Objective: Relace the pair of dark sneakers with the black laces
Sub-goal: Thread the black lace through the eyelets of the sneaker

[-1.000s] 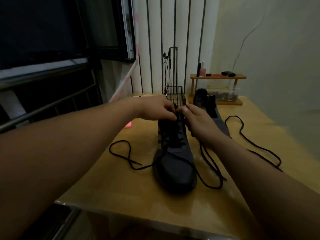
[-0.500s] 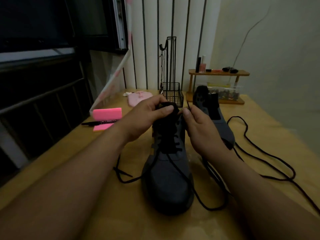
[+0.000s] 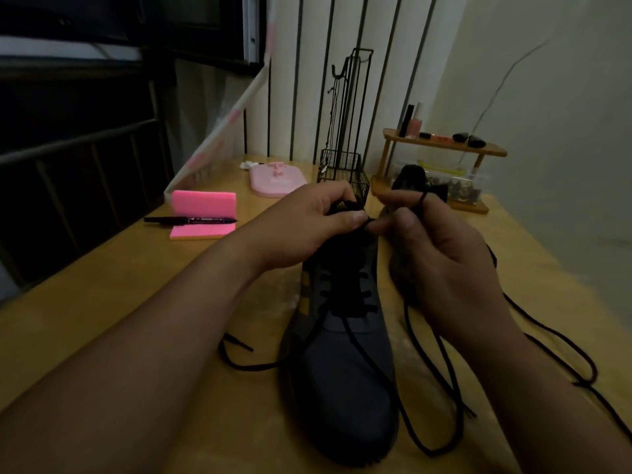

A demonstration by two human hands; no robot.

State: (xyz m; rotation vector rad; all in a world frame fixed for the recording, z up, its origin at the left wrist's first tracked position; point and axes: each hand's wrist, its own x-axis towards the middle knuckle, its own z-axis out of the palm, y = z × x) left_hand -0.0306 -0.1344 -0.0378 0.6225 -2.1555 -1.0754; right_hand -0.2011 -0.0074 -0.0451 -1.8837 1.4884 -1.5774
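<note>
Head view: we lace the near sneaker (image 3: pixel 342 388), top eyelets in hand.
Toe points at us on the counter (image 3: pixel 102 285), loose lace (image 3: pixel 253 367) trailing both sides. Further up, left grip (image 3: pixel 318 220) curls round the collar, likely to steady it; right grip (image 3: pixel 441 254) pinches the lace, looped over the forefinger, likely to keep it taut for threading. Behind, the second sneaker (image 3: pixel 415 174) stands, spare lace (image 3: pixel 561 340) apart on the right.

Dim, warm, soft view.
A weak sheen lies on your tabletop (image 3: pixel 102 295) beside the sneaker (image 3: pixel 342 378), whose lacing sinks into black; your forearms (image 3: pixel 130 388) bulge, blurred, at the near corners.
</note>
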